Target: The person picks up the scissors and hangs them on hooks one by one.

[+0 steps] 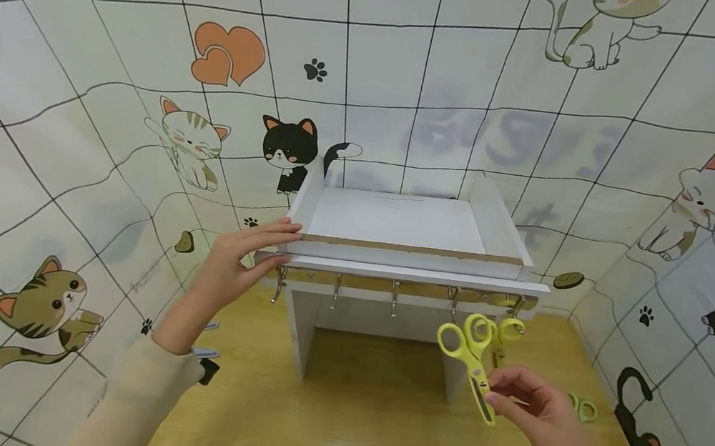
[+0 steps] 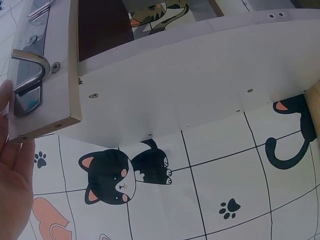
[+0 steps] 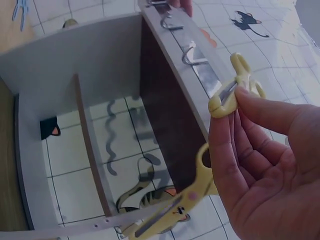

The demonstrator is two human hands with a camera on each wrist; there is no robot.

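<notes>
My left hand (image 1: 234, 258) rests on the front left corner of a white shelf rack (image 1: 396, 219), its fingers extended and the thumb lower, by the hook rail (image 1: 361, 284). In the left wrist view, fingers (image 2: 22, 165) touch the rail's end beside a metal hook (image 2: 32, 67). Near the rail's right end, my right hand (image 1: 537, 405) pinches yellow scissors (image 1: 476, 367) by the blade end, handles upward. A second yellow pair of scissors (image 3: 175, 210) hangs at the rightmost hook, partly hidden in the head view behind the held pair.
Green scissors (image 1: 584, 408) lie on the wooden tabletop (image 1: 377, 419) at the right. Blue-handled items (image 1: 205, 353) and a small black thing (image 1: 209, 372) lie left, partly behind my left sleeve. Cat-patterned sheeting (image 1: 385, 68) surrounds the rack at the back and sides.
</notes>
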